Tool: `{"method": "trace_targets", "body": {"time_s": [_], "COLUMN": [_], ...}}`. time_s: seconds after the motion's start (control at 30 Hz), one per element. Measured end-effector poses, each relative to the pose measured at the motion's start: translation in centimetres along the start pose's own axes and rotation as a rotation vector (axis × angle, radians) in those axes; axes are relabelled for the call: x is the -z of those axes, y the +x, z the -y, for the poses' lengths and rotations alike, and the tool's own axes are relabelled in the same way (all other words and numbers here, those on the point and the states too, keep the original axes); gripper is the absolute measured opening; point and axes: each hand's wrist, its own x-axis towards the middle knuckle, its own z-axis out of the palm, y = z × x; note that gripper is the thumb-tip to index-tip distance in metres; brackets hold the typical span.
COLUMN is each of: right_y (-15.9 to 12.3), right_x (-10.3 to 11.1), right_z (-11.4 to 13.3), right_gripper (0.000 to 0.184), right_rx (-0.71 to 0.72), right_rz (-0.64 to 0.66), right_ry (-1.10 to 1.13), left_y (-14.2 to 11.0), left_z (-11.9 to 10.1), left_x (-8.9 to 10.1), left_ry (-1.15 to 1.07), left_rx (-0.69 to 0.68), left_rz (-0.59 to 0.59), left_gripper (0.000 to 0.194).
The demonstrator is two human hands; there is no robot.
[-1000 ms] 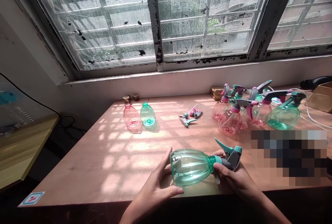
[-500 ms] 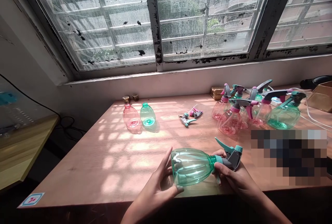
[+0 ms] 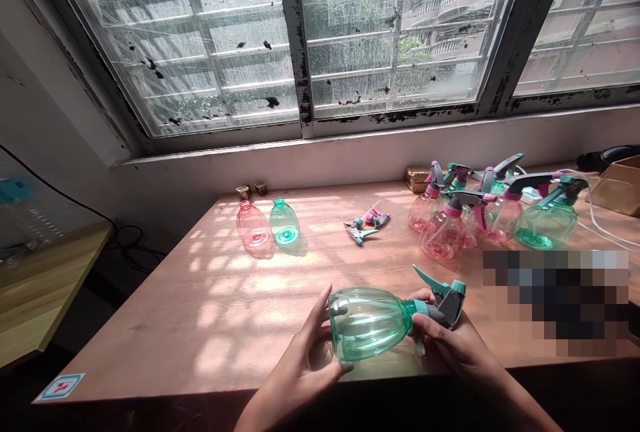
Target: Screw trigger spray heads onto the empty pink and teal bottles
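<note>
A clear green spray bottle (image 3: 367, 322) lies on its side near the front edge of the wooden table (image 3: 215, 312), its grey and teal trigger head (image 3: 445, 299) pointing right. My left hand (image 3: 305, 365) cups the bottle's base, fingers curled round it. My right hand (image 3: 450, 342) grips the neck just below the trigger head. Both hands hold the same bottle just above the tabletop.
Two capless bottles, pink (image 3: 253, 227) and green (image 3: 284, 222), stand at the back left. Loose trigger heads (image 3: 367, 224) lie mid-table. Several assembled spray bottles (image 3: 480, 215) cluster at the back right beside a cardboard box (image 3: 620, 185). A blurred patch covers the right front.
The bottle has barely shifted in my hands; my left fingers have curled slightly more under its base. Everything else is still.
</note>
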Motion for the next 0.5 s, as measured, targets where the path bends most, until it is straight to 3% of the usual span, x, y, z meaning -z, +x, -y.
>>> {"method": "trace_targets", "body": {"time_s": [0.17, 0.37, 0.5], "right_y": [0.06, 0.23, 0.20], "right_x": [0.20, 0.43, 0.29], "right_z": [-0.14, -0.15, -0.10], "right_gripper": [0.032, 0.033, 0.031], "right_rx": [-0.006, -0.010, 0.003], "right_rz": [-0.003, 0.017, 0.006], "right_ry": [-0.011, -0.034, -0.043], "left_y": [-0.29, -0.38, -0.23], "left_z": [0.54, 0.55, 0.25], "left_x": [0.33, 0.41, -0.09], "left_ry": [0.022, 0.140, 0.064], "left_rx": [0.023, 0.036, -0.003], "left_rz": [-0.010, -0.048, -0.023], "left_gripper": [0.108, 0.091, 0.084]}}
